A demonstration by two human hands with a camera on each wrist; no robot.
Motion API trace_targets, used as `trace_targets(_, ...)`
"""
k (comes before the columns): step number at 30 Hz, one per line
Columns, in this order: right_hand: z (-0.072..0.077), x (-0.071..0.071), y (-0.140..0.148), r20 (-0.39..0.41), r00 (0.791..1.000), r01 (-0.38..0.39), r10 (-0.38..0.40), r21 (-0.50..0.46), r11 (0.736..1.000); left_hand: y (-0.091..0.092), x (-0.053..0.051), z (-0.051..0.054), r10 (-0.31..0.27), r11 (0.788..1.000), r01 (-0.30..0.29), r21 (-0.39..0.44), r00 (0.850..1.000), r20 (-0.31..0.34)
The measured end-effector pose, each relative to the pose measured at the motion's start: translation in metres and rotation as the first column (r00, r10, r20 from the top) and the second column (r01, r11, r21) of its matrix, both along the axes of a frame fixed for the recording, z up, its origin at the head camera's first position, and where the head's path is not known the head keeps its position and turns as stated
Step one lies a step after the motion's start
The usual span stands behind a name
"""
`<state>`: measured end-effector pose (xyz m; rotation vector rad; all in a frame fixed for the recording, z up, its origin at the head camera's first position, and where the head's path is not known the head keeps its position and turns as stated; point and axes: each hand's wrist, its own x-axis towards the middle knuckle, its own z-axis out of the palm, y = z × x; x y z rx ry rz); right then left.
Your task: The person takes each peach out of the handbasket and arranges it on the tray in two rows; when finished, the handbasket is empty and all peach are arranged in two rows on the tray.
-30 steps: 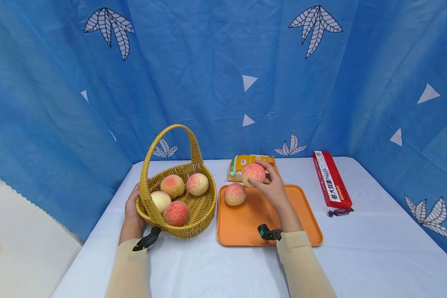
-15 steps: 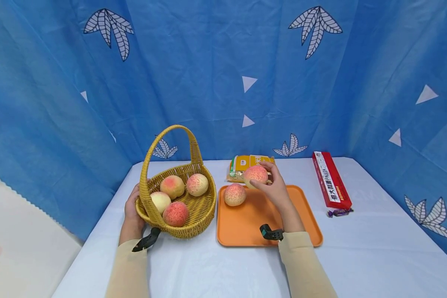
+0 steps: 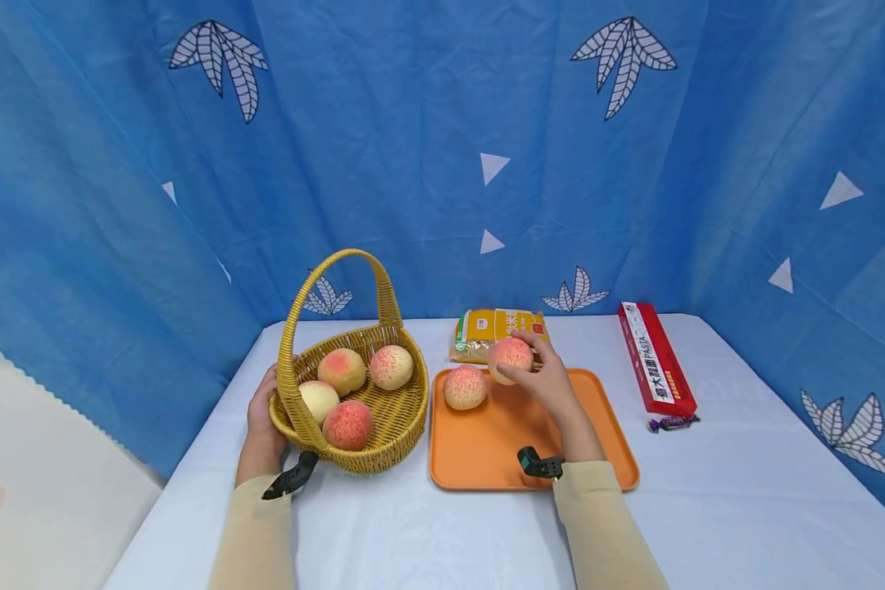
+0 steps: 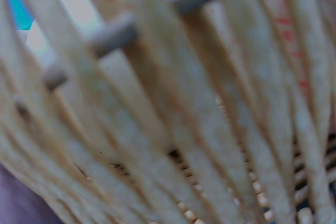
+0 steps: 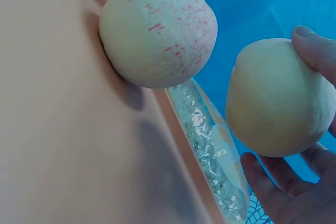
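Observation:
The right hand [image 3: 549,383] grips a pink-and-cream peach [image 3: 510,360] over the back of the orange tray [image 3: 487,467]. In the right wrist view, that peach [image 5: 281,98] is between thumb and fingers, raised off the tray. Beside it, another peach [image 3: 465,388] rests at the tray's back left corner. The left hand [image 3: 263,414] grips the left side of the wicker basket [image 3: 372,453], its fingers partly hidden behind it. Several peaches lie in the basket, among them a red one [image 3: 348,424]. Wicker strands [image 4: 173,87] fill the left wrist view.
A yellow food packet [image 3: 479,334] lies behind the tray. On the right are a red pasta box [image 3: 667,369] and a small purple-wrapped candy [image 3: 673,422]. The basket's tall handle [image 3: 289,328] arches up. A blue curtain [image 3: 442,164] hangs behind the table.
The right hand has moved slightly right and down toward the tray with its peach. The left hand and the basket have stayed in place.

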<state>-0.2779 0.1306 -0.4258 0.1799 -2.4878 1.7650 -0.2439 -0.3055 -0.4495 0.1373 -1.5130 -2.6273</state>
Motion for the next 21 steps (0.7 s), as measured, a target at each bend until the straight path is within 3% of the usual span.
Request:
trace_targets(2, 0.004, 0.003, -0.001, 0.014, 1.000, 0.002, -0.003, 0.004, 1.000, 0.000, 0.000, 0.000, -0.001, 1.000, 0.001, -0.002, 1.000, -0.004)
trace_targets(11, -0.007, -0.002, 0.002, 0.049, 0.998, 0.026, -0.029, 0.062, 0.998, 0.000, 0.000, -0.002, -0.002, 1.000, 0.002, -0.007, 1.000, -0.014)
trace_targets(21, -0.011, -0.004, 0.005, 0.052, 0.999, -0.007, 0.002, 0.087, 0.996, 0.001, 0.000, -0.002, 0.003, 1.000, -0.003, -0.025, 1.000, -0.021)
